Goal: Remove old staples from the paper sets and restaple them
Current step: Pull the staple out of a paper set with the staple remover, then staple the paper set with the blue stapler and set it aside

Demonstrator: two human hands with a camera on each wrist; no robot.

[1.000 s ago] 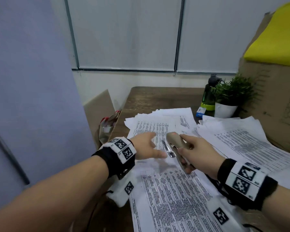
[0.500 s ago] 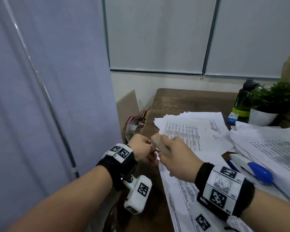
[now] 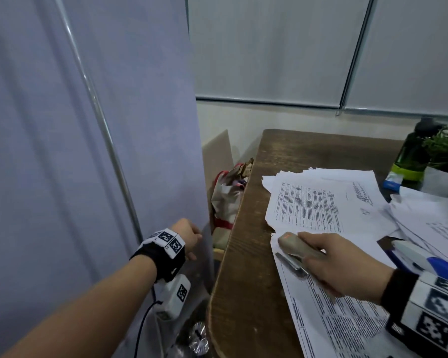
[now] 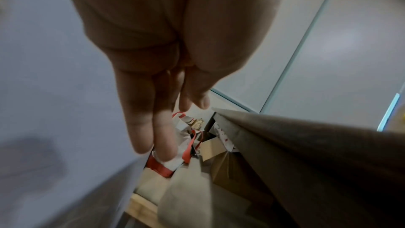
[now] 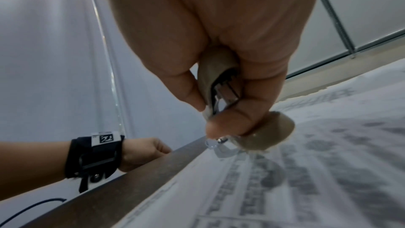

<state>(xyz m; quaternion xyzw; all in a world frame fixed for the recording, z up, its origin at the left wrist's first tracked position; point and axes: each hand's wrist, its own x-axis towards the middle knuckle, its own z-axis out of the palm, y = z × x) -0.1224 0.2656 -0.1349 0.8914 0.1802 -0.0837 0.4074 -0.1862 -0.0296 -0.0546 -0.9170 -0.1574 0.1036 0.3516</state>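
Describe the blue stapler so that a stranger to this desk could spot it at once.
Start at the wooden desk and go to its right side, where printed papers are spread. The blue stapler lies on them, just beyond the right hand's wrist. Its white body with a glossy blue top sets it apart from the beige stapler that the right hand grips.

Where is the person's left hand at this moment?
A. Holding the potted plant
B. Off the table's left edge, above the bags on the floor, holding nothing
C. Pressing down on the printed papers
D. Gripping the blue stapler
B: the left hand hangs past the table edge with straight, empty fingers over the bags, while the right hand grips the beige stapler over the papers.
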